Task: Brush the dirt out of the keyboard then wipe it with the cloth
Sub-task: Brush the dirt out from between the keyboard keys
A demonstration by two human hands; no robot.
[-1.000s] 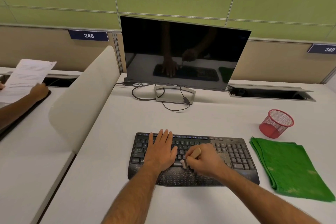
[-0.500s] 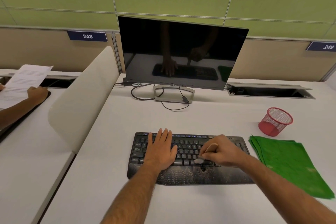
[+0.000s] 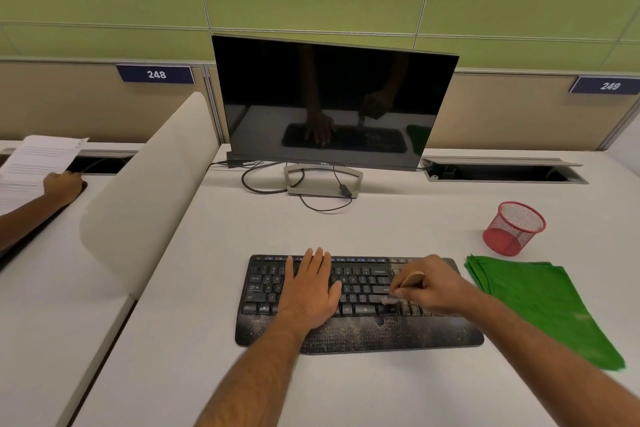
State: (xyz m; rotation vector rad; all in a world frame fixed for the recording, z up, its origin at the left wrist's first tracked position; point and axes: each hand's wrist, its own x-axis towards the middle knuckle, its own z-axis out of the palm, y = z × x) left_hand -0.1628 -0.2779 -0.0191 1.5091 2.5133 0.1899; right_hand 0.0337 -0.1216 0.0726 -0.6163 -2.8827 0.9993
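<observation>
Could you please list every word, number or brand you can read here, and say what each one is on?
"248": blue plate on the partition, left.
"249": blue plate on the partition, right.
"DELL": monitor bottom bezel, only just legible.
Keyboard key legends: too small to read.
Paper at far left: printed lines, too blurred to read.

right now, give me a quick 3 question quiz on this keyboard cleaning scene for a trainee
1. True or false: the green cloth lies on the desk to the right of the keyboard, and no hand touches it.
2. Which hand holds the brush? A) left hand B) right hand C) neither
3. Fill in: the left hand rests flat on the ______.

Key:
1. True. The cloth lies folded below the red mesh cup.
2. B. The right hand grips the brush, its bristles down on the keys.
3. Keyboard. Its fingers are straight across the left keys, while dirt specks show on the palm rest.
</observation>
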